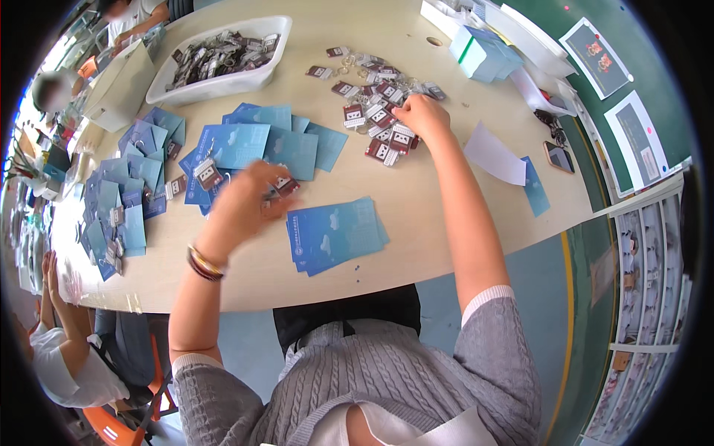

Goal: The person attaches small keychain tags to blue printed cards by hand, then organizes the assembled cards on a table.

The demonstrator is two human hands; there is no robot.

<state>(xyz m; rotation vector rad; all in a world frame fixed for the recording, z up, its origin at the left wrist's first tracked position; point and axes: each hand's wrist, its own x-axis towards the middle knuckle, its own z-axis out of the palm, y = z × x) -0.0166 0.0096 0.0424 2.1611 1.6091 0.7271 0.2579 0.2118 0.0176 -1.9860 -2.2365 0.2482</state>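
My left hand (251, 197), a little smeared by motion, curls round a few small brown-and-white keychains (281, 186) above the blue cards. Beneath it spreads a loose stack of blue cards (238, 145), with another keychain (207, 174) lying on top. At the far middle, my right hand (424, 117) pinches at the edge of a heap of brown-and-white keychains (381, 115) with metal rings; its fingertips are on one of them. Between my forearms, near the table's front edge, sits a neater stack of blue cards (335, 234).
On the left lie blue cards with keychains attached (119, 197). A white tub (223, 93) of dark keychains stands behind, beside a beige box (121, 85). White paper (494, 154), a phone (559, 157) and a boxed card stack (485, 53) are rightward. Other people sit at left.
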